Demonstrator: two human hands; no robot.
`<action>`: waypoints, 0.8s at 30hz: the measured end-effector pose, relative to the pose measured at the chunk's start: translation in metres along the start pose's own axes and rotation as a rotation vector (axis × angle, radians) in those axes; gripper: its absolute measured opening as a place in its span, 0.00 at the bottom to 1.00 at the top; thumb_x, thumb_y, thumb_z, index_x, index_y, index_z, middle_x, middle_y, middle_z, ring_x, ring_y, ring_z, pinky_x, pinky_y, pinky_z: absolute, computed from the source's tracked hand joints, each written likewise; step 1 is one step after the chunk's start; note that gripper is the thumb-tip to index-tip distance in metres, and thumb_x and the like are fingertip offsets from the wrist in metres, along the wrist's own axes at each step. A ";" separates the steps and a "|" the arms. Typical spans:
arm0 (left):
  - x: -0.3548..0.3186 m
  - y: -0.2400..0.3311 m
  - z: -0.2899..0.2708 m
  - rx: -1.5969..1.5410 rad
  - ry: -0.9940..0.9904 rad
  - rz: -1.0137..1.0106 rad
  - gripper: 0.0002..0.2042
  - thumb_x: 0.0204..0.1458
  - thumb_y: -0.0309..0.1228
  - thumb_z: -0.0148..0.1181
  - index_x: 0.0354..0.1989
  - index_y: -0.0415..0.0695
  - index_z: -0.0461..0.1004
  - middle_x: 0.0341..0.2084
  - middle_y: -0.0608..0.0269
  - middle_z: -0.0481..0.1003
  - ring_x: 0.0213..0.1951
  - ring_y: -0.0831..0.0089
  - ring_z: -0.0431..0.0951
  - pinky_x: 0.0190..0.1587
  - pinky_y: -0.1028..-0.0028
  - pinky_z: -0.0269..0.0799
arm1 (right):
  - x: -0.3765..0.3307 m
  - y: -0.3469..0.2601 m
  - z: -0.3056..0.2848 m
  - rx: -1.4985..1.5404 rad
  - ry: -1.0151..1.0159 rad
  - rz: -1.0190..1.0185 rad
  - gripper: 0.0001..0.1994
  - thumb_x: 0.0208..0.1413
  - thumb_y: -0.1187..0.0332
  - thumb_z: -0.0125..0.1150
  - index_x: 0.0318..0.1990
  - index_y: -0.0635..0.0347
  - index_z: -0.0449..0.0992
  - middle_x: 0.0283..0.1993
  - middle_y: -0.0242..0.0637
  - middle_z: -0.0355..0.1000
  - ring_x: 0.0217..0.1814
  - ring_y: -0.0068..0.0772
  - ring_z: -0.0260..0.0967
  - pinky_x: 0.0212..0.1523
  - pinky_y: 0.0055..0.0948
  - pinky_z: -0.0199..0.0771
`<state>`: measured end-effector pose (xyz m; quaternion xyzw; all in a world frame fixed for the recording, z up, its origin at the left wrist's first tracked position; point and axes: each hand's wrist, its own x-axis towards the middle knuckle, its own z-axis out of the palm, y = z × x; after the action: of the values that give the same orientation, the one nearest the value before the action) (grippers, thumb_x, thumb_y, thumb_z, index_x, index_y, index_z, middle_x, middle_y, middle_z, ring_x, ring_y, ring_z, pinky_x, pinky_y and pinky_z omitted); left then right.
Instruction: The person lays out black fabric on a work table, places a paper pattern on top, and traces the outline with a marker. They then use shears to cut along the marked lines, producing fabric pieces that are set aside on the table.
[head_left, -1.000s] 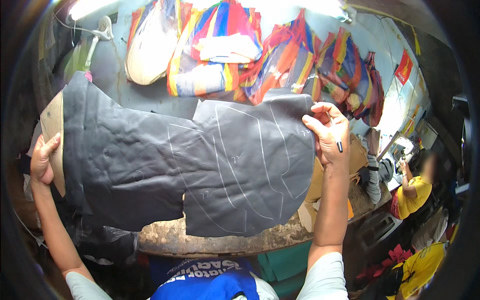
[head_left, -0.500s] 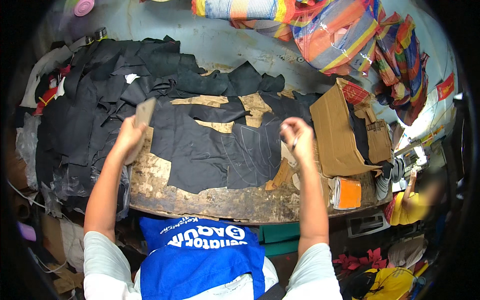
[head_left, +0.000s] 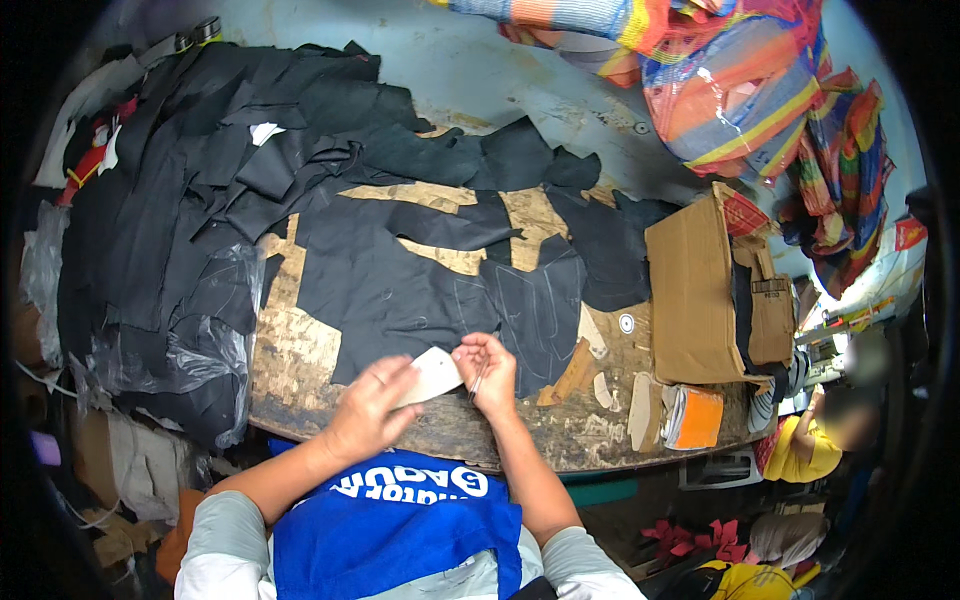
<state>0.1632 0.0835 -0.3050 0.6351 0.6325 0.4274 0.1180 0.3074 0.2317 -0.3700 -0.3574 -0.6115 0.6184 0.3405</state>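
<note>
My left hand [head_left: 372, 408] holds a pale flat template piece [head_left: 432, 378] with a small dark hole, above the near edge of the table. Close beside its far end, my right hand [head_left: 490, 374] is closed with a thin silvery pen-like tool [head_left: 476, 386] between the fingers; its exact kind is too small to tell. Beyond both hands lies a sheet of black leather-like material [head_left: 385, 275] spread on the worn wooden table [head_left: 300, 350]. Pale drawn outlines run over a black piece [head_left: 535, 310] at its right side.
A heap of black material [head_left: 160, 190] covers the table's left, with clear plastic [head_left: 225, 350] at its near edge. On the right stand a cardboard box [head_left: 695, 290] and an orange-covered stack [head_left: 697, 418]. Brown template pieces [head_left: 570, 375] lie near it. A person in yellow [head_left: 810, 445] sits far right.
Both hands have come together near the table's front edge. The left brought the template piece rightward and nearer; the right moved left and nearer with its thin tool. The view has shifted slightly.
</note>
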 end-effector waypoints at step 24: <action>0.007 -0.014 0.022 0.187 -0.242 -0.290 0.33 0.44 0.40 0.63 0.57 0.37 0.60 0.50 0.41 0.64 0.50 0.50 0.66 0.51 0.57 0.62 | 0.003 -0.017 -0.014 -0.343 -0.062 -0.198 0.10 0.44 0.79 0.65 0.35 0.64 0.72 0.34 0.38 0.73 0.37 0.29 0.73 0.40 0.26 0.73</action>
<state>0.1677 0.1008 -0.3249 0.5922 0.7354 0.2660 0.1942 0.3171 0.2416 -0.3527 -0.3292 -0.7501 0.4795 0.3149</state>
